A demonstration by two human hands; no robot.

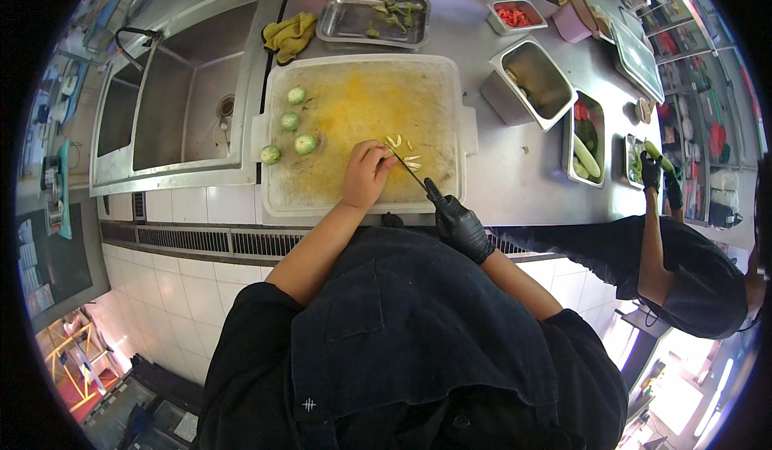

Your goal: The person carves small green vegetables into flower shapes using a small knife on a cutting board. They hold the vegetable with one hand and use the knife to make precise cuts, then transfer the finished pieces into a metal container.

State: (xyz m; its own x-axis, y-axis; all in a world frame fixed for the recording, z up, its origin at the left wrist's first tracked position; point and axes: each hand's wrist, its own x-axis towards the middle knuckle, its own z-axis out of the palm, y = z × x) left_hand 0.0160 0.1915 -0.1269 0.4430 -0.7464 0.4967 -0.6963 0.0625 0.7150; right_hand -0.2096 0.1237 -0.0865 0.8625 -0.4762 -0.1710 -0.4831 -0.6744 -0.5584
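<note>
A white cutting board with yellow stains lies before me. Over its lower middle, my bare left hand pinches a small pale piece of vegetable at the fingertips, mostly hidden. My right hand, in a black glove, grips a knife whose blade reaches up to the left fingertips. Beside the blade lie pale cut wedges and another wedge. Several whole round green-striped eggplants, one of them the nearest eggplant, rest along the board's left side.
Behind the board are a steel tray holding green stems and a yellow-green cloth. A sink is at left. To the right stand a deep steel container and a vegetable pan. Another person's gloved hand works at far right.
</note>
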